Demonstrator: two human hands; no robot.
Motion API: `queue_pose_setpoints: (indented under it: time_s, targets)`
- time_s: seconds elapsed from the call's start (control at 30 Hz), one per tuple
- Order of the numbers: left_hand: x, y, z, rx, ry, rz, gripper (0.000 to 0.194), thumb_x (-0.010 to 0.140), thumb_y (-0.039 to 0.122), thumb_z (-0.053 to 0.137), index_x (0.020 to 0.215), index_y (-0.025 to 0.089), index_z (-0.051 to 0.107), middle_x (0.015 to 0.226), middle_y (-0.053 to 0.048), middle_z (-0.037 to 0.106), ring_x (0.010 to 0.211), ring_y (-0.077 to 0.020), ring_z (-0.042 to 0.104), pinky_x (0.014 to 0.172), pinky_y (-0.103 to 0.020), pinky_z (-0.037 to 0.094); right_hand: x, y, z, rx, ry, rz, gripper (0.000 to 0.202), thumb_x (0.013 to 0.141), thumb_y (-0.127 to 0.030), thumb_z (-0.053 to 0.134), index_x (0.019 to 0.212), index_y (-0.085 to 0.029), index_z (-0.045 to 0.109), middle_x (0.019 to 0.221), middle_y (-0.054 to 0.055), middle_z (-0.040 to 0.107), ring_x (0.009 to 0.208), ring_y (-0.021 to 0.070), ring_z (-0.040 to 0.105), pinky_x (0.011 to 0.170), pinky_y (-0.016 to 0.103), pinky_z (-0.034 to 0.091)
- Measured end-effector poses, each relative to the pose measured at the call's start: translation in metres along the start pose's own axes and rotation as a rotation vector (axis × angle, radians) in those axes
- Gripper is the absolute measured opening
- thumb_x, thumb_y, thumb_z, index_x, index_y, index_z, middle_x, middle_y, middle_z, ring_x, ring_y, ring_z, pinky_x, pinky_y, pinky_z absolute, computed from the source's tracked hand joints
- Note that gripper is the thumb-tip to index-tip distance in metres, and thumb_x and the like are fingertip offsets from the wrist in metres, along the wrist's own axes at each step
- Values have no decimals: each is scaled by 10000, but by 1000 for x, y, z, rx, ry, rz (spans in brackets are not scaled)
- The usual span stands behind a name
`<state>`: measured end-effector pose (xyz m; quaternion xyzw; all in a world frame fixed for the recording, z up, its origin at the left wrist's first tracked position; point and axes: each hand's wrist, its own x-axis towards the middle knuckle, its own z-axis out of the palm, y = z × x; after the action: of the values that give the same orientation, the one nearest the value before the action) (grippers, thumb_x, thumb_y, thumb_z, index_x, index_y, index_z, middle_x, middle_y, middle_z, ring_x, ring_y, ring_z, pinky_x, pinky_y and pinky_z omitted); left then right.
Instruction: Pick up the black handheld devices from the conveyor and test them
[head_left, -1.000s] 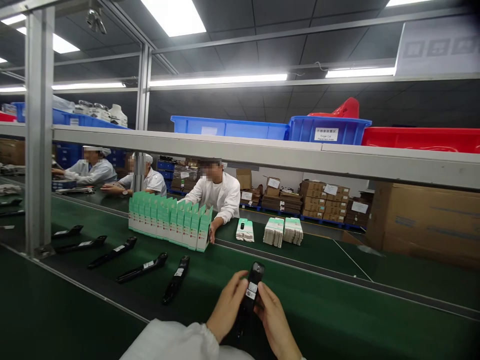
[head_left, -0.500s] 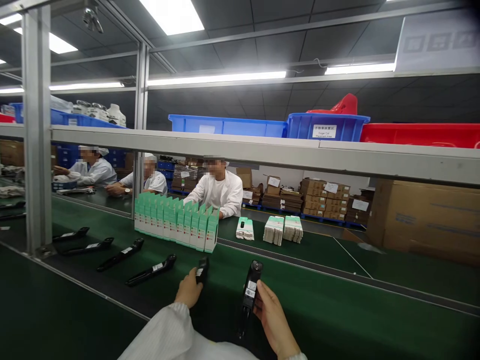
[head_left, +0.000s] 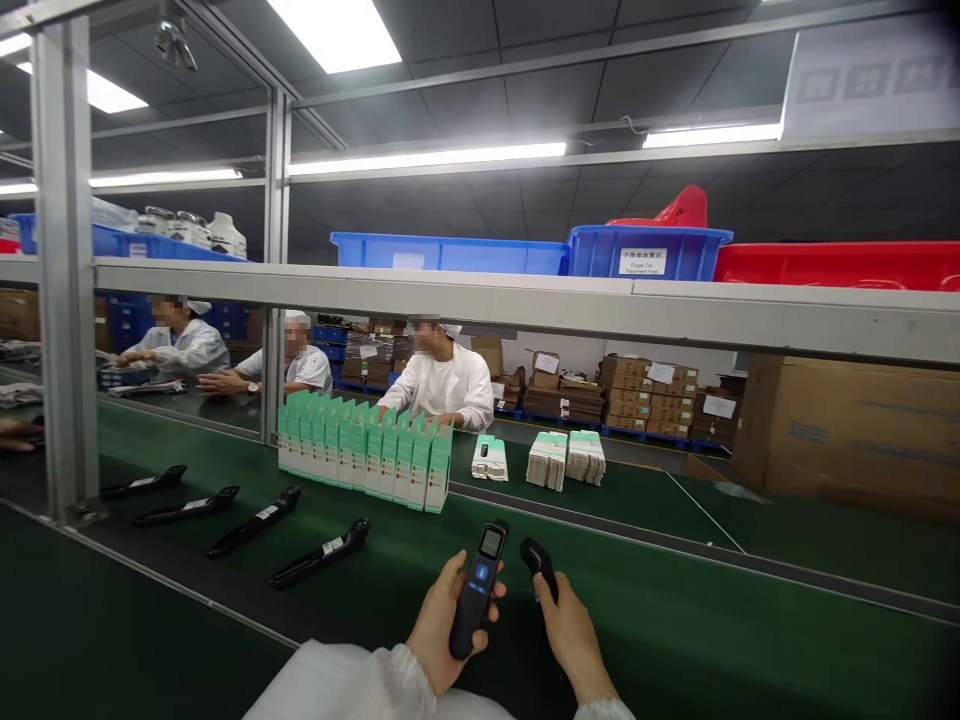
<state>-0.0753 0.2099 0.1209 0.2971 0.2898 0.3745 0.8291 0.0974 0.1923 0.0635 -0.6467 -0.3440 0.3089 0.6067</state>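
In my left hand [head_left: 442, 625] is a black handheld device [head_left: 477, 590], its small screen and blue button facing up. My right hand [head_left: 574, 635], just to the right, is wrapped round a second black device [head_left: 538, 562], whose rounded head sticks out beyond the fingers. Several more black devices [head_left: 321, 553] with white labels lie in a spaced row on the green belt [head_left: 675, 620] to the left. Beyond them stands a row of open green and white boxes [head_left: 375, 455].
Flat carton stacks [head_left: 547, 460] lie across the belt's far rail. A metal post [head_left: 67, 280] rises at the left, and a shelf [head_left: 487, 298] with blue and red bins spans overhead. Three people in white sit opposite. Part of another hand [head_left: 16, 434] shows at the left edge.
My left hand has moved right and lifted its device, now screen up. The device by my right hand has changed from lying label up to being gripped. Belt items shifted slightly right.
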Motion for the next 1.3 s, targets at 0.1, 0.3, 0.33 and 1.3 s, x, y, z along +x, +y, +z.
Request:
queue_pose_setpoints:
  time_s: [0.1,0.3,0.33,1.3]
  targets:
    - [0,-8,6,100,30,77,336,815,433,454,921,135,568,720,-63,616,526,-110,514,344,-167,302,1,3,-6,-68,47,-33,190,558,-401,724,625,-258,616,728,83,629,814,301,583,639,346,371]
    - [4,-16,8,553,194,499,356,683,337,653,998,212,547,718,11,563,617,-133,511,499,-206,362,-8,-15,0,-92,59,-220,263,583,-399,708,809,-268,683,1038,88,614,1089,316,451,864,375,344]
    - [4,-16,7,599,211,566,379,662,323,676,1004,220,552,746,8,570,659,-146,527,565,-222,389,-11,-20,3,-53,15,-248,296,616,-444,684,854,-268,686,1049,79,617,1085,304,461,881,367,344]
    - [17,47,-69,1221,509,334,268,779,240,459,1006,162,579,1005,-95,636,999,-222,580,845,-342,453,-36,-28,29,411,-436,88,510,719,-626,539,919,-162,611,822,65,685,750,202,632,660,279,463]
